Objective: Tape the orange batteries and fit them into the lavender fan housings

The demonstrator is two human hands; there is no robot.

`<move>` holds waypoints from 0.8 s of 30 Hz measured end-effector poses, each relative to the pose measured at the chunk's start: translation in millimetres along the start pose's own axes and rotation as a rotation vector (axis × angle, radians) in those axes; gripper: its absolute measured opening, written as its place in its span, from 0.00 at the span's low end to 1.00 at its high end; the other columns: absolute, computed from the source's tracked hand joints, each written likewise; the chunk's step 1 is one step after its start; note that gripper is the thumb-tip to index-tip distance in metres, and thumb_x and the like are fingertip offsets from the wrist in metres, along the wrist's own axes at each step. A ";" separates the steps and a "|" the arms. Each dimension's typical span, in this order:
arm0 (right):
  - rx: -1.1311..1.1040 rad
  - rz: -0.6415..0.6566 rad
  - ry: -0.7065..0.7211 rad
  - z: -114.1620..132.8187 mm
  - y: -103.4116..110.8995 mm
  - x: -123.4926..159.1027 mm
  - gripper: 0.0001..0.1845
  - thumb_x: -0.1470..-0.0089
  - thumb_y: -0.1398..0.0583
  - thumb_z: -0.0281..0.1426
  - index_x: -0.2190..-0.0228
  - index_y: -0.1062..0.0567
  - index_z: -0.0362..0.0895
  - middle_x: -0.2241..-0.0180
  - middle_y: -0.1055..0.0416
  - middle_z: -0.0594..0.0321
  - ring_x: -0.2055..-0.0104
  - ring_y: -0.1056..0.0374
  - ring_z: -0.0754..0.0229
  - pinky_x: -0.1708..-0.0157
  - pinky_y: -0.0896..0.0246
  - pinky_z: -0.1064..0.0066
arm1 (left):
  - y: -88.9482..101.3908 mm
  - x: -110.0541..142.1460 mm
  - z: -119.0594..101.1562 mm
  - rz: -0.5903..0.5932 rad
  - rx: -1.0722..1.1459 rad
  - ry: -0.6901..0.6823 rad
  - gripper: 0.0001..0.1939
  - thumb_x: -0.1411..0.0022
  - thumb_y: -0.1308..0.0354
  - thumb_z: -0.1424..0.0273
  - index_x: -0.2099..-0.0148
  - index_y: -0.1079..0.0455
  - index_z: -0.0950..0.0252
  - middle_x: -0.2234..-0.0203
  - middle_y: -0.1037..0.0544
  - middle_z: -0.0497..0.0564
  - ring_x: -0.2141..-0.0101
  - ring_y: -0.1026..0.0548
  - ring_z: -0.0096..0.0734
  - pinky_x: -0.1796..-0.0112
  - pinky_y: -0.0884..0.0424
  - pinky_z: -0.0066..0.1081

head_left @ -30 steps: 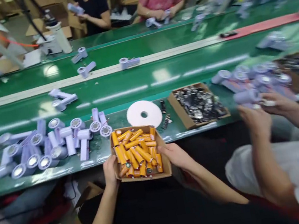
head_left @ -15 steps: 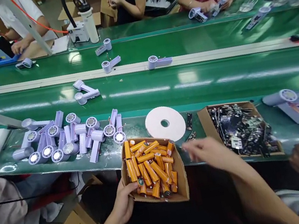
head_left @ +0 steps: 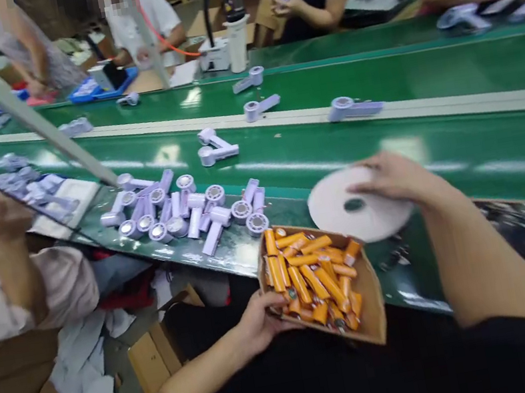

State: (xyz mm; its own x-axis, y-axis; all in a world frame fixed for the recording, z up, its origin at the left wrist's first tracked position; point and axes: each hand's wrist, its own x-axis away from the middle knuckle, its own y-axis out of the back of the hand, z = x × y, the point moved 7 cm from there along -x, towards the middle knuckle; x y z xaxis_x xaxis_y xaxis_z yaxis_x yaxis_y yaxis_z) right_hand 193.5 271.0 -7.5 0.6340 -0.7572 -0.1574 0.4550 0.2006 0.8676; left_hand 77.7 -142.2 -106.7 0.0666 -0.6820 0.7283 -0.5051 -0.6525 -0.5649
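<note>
"Dozens of orange battery cells point(head_left: 313, 277): where?"

"In an open cardboard box point(head_left: 374, 302) beside the worktop's point(head_left: 419, 260) near edge, my left grip point(head_left: 259, 322) clasping its side. Likely heavy, walls flexible; I'd support the base."

"The right grip point(head_left: 391, 177)?"

"Over the white disc point(head_left: 328, 206); whether clasping, I can't tell."
</note>
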 end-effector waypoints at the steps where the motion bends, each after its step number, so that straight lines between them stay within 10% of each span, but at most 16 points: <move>1: -0.047 -0.124 -0.063 0.7 29.2 8.9 0.17 0.58 0.19 0.31 0.65 0.15 0.44 0.64 0.20 0.54 0.61 0.29 0.52 0.56 0.36 0.60 | -6.1 -4.2 -3.0 0.020 0.010 -0.004 0.21 0.53 0.28 0.70 0.55 0.21 0.69 0.64 0.14 0.58 0.63 0.15 0.51 0.61 0.15 0.47; 5: -0.256 -0.734 -0.065 32.3 138.0 88.0 0.19 0.51 0.21 0.31 0.61 0.22 0.49 0.59 0.26 0.61 0.59 0.34 0.57 0.56 0.37 0.64 | -23.6 -15.2 -9.7 0.114 0.121 -0.087 0.20 0.40 0.29 0.64 0.48 0.23 0.64 0.54 0.14 0.58 0.53 0.15 0.48 0.53 0.15 0.46; 8: -0.394 -0.926 0.013 59.1 159.7 165.1 0.21 0.48 0.21 0.36 0.58 0.24 0.52 0.58 0.28 0.62 0.58 0.32 0.56 0.55 0.34 0.62 | -3.5 -10.7 -11.0 0.073 -0.047 -0.256 0.37 0.43 0.24 0.65 0.33 0.32 0.58 0.48 0.17 0.55 0.48 0.15 0.41 0.46 0.18 0.40; 11: -0.501 -0.990 -0.078 62.3 138.9 232.9 0.29 0.55 0.19 0.46 0.58 0.23 0.49 0.60 0.26 0.62 0.58 0.28 0.54 0.52 0.29 0.58 | 23.0 -4.9 -20.6 -0.010 -0.602 -0.466 0.63 0.49 0.19 0.67 0.20 0.51 0.55 0.55 0.16 0.49 0.62 0.14 0.34 0.56 0.19 0.32; 15: -0.734 -1.224 -0.237 44.2 95.5 296.9 0.38 0.63 0.18 0.52 0.58 0.24 0.48 0.58 0.24 0.62 0.51 0.23 0.49 0.42 0.26 0.51 | 20.8 -12.4 -44.5 -0.185 -1.320 -0.700 0.55 0.41 0.22 0.66 0.19 0.45 0.62 0.68 0.14 0.48 0.70 0.15 0.38 0.62 0.22 0.31; 20: -1.097 -1.103 -0.330 35.6 41.5 286.4 0.38 0.59 0.20 0.55 0.55 0.23 0.47 0.49 0.20 0.54 0.41 0.23 0.44 0.35 0.28 0.46 | -17.0 -30.4 -53.3 -0.355 -1.700 -0.745 0.44 0.33 0.27 0.64 0.21 0.39 0.67 0.65 0.11 0.56 0.63 0.12 0.46 0.60 0.24 0.31; 24: -1.110 -0.882 -0.376 51.5 14.5 246.6 0.37 0.55 0.22 0.59 0.56 0.24 0.48 0.59 0.20 0.59 0.57 0.21 0.51 0.54 0.21 0.59 | -21.4 -18.0 -66.9 -0.287 -1.554 -0.657 0.44 0.35 0.27 0.55 0.25 0.33 0.68 0.76 0.17 0.48 0.74 0.18 0.40 0.67 0.26 0.30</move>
State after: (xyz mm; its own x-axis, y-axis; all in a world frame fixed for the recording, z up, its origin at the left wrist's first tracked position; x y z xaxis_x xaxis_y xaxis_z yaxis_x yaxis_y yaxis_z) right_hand 324.2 55.2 -9.4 -0.2164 -0.9643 -0.1526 0.9478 -0.1700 -0.2699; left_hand 29.7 -93.9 -81.7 0.4128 -0.8794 0.2371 -0.6874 -0.1300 0.7146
